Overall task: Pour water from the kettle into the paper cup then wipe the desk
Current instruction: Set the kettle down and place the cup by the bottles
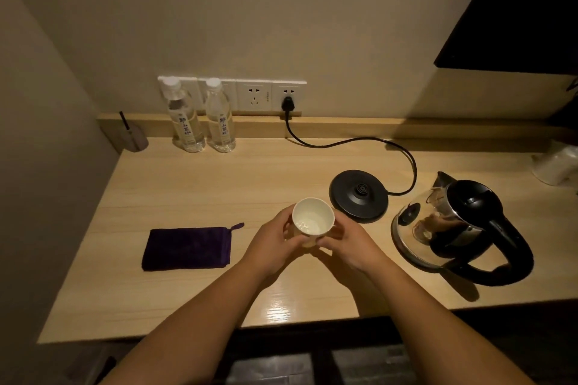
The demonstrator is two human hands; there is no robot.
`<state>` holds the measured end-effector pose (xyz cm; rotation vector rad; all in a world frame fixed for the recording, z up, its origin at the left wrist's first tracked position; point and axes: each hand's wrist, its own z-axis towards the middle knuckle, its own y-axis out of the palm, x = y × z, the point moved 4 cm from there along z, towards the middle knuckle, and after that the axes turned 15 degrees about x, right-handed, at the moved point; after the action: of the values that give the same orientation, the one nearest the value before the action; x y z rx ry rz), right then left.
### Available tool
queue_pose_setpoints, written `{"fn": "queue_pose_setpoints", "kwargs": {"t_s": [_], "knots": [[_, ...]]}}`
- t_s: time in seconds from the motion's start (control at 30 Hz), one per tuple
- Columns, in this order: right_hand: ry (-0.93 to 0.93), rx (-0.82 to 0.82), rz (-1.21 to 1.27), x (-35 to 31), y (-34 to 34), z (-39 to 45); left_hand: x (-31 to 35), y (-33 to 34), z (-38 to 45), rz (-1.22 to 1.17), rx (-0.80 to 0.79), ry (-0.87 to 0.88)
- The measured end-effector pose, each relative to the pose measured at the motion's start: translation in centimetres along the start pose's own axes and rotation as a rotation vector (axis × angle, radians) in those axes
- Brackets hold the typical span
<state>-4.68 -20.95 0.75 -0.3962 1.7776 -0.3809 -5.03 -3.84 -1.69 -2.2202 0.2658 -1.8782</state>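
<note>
Head view: cup (313, 220) is gripped w/ both hands, left (275, 244) & right (347, 241), fingers closed round it, btwn cloth (187, 248) & kettle (453, 228).

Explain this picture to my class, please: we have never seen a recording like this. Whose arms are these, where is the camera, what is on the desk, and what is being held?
There is no machine here. A person wears a camera on the head, looking forward and down, so the two bare arms reaching in from the bottom are the wearer's own.

Both hands, the left hand and the right hand, hold a white paper cup between them above the wooden desk. The cup seems to hold a little water, though that is hard to tell.

To the right, a glass kettle with a black handle stands on the desk, off its round black base, whose cord runs to a wall socket. To the left lies a folded dark purple cloth. Two water bottles stand at the back.
</note>
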Motion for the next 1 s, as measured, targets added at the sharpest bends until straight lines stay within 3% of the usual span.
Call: {"fn": "queue_pose_setpoints", "kwargs": {"t_s": [0.17, 0.6, 1.0], "knots": [[-0.057, 0.051, 0.023, -1.9, 1.4, 4.3, 0.9, -2.1, 4.6, 0.045, 0.023, 0.048], [-0.173, -0.071, 0.055, -6.0, 5.7, 18.0, 0.4, -5.7, 16.2, -0.034, 0.155, 0.009], [-0.159, -0.096, 0.11, -5.4, 6.6, 20.5, -0.8, -5.2, 18.3, -0.027, 0.194, 0.002]]}}
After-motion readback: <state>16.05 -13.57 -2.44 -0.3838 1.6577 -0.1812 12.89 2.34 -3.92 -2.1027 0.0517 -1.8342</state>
